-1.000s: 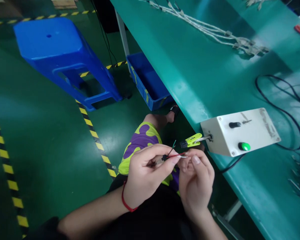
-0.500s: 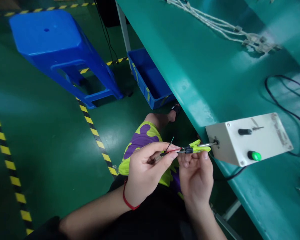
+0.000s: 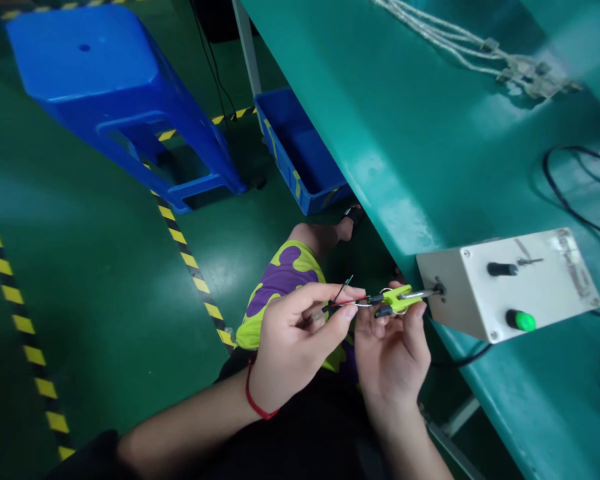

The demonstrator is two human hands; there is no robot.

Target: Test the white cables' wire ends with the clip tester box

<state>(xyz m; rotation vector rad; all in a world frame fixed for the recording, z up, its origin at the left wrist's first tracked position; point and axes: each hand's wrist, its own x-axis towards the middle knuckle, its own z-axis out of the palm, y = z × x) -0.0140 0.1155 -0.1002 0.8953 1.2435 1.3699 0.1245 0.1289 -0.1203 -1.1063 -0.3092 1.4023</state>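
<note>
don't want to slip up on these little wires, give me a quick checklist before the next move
1. Wires gripped: ok, the left hand pinches the red wire and white wire.
2. Clip open: ok, its black-tipped end is apart, with the right hand at its handles.
3. Clip on its metal rod: ok, it sits at the rod's end, beside the box.
4. Green wire clear of the clip: ok, it points up and away.
5. Wire ends between the clip's tips: cannot tell, too small.
</note>
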